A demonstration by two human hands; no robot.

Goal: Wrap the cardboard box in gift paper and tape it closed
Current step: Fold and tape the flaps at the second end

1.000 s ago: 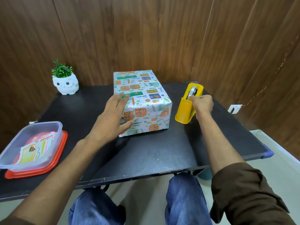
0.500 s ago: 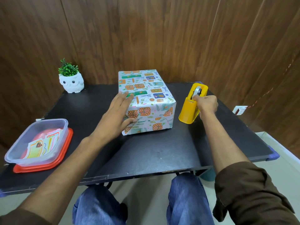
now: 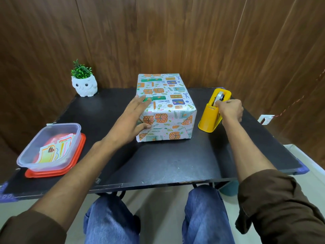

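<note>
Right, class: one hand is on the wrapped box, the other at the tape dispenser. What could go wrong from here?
Only the right hand pinches the tape; nothing steadies the dispenser, so a pull may tip or drag it.
The left hand presses the box at its near left corner; the fold on the right may spring open.
One-handed, the strip may stick to itself.

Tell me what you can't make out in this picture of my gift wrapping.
Head view:
- Tape end at the tape dispenser: covered by the right hand; whether it pinches tape is unclear.
- Near left corner of the wrapped box: under the left hand; far side faces away.
- Print on the cards in the plastic container: too small.
</note>
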